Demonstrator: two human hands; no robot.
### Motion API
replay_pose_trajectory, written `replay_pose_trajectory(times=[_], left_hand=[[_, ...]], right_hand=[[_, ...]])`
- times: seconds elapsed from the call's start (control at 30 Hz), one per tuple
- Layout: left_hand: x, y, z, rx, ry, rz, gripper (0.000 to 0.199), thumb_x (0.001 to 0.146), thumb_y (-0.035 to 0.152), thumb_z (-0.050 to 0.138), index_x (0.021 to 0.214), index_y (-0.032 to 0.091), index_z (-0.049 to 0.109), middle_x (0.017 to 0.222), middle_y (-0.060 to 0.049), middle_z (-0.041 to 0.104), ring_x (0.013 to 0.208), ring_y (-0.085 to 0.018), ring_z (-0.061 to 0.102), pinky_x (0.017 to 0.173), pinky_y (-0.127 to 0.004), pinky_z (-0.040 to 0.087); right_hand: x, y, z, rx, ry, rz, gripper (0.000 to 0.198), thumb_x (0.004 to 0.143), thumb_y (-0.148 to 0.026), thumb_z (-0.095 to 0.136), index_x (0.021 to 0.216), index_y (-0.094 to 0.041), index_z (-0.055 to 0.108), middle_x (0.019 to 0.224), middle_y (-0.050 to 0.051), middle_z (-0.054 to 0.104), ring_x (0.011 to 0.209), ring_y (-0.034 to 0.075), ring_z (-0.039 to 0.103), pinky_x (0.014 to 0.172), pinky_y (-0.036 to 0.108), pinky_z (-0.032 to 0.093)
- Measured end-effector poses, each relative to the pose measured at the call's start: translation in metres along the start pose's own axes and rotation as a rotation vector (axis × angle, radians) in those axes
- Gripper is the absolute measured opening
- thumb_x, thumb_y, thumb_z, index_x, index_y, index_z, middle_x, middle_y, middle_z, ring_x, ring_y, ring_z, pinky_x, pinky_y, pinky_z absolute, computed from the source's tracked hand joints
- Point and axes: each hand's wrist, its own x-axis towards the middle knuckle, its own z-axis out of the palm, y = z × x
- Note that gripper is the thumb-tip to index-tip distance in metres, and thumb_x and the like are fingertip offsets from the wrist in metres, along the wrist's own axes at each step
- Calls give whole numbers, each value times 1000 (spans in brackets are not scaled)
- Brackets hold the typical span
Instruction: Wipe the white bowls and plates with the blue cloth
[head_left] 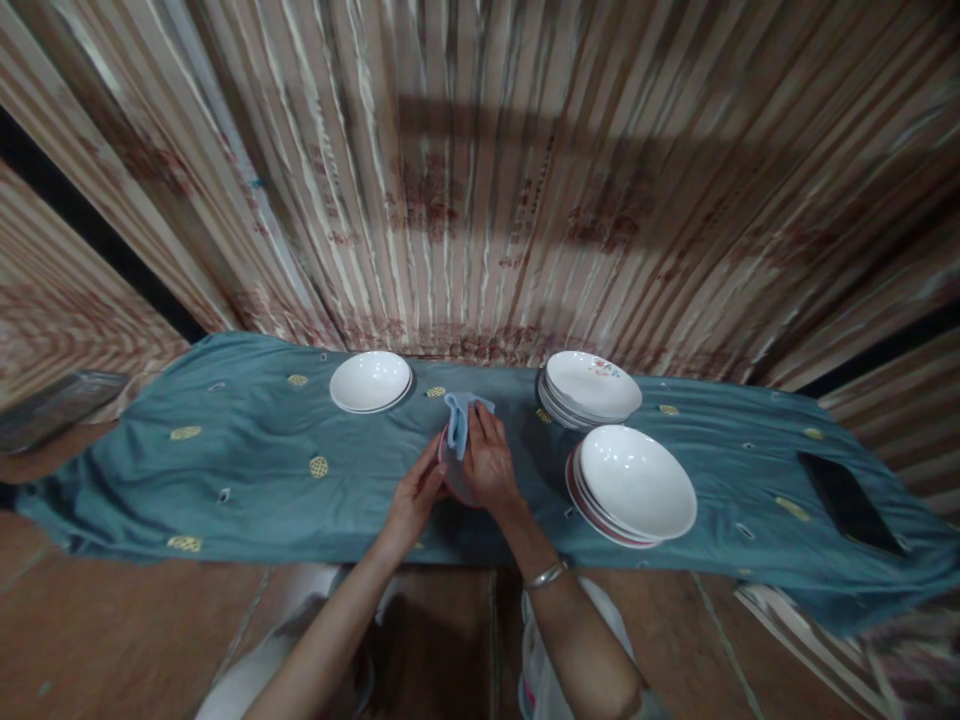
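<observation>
My left hand (pixel 418 490) grips the left edge of a pink-rimmed bowl (pixel 456 482), which is tilted up on its side above the cloth-covered table. Pressed against that bowl is a folded light-blue cloth (pixel 457 425), held under the fingers of my right hand (pixel 489 458). Much of the bowl is hidden behind my right hand. To the right stands a stack of white bowls (pixel 637 482), some with reddish rims. Behind it is a stack of white plates (pixel 592 385), the top one with a flower print. White shallow bowls (pixel 371 381) sit nested at the back left.
A teal cloth with yellow motifs covers the long table (pixel 255 480). A black phone-like slab (pixel 849 500) lies at the right end. A glassy tray-like object (pixel 60 408) is beyond the left end. Striped curtains (pixel 480 180) hang close behind the table.
</observation>
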Motion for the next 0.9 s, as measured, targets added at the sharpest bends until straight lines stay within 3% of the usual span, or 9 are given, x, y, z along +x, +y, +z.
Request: replay_pose_trajectory(times=[0.23, 0.43, 0.57, 0.67, 0.9], left_hand=[[-2, 4, 2, -5, 12, -10, 78, 69, 58, 69, 137, 23, 53, 138, -12, 56, 118, -33, 57, 80, -36, 59], [2, 1, 1, -16, 64, -24, 81, 68, 58, 70, 137, 21, 52, 124, -12, 65, 109, -31, 61, 73, -35, 60], [4, -1, 1, -39, 78, -40, 82, 66, 59, 71, 136, 21, 54, 126, -11, 64, 113, -32, 59, 73, -35, 60], [5, -1, 1, -46, 90, -42, 83, 64, 60, 71, 136, 21, 54, 132, -11, 60, 116, -34, 56, 73, -36, 60], [6, -3, 1, -26, 65, -49, 84, 65, 62, 70, 137, 22, 52, 138, -10, 56, 117, -32, 57, 76, -35, 60]], right_hand=[[-2, 21, -16, -174, -114, 94, 50, 80, -1, 40, 127, 0, 53, 125, 22, 58, 119, 26, 48, 104, 41, 38], [-18, 18, -27, -385, -286, 181, 38, 86, -2, 40, 119, -3, 58, 112, 20, 65, 102, 24, 57, 93, 35, 42], [-28, 9, -41, -484, -391, 203, 33, 87, -1, 40, 111, -5, 61, 103, 19, 67, 97, 25, 60, 86, 34, 44], [-32, 1, -53, -501, -492, 219, 29, 87, -1, 42, 103, -8, 65, 98, 17, 70, 97, 24, 62, 81, 31, 46], [-41, -12, -74, -367, -654, 102, 26, 90, -7, 44, 90, -15, 69, 92, 11, 72, 94, 22, 65, 84, 29, 45]])
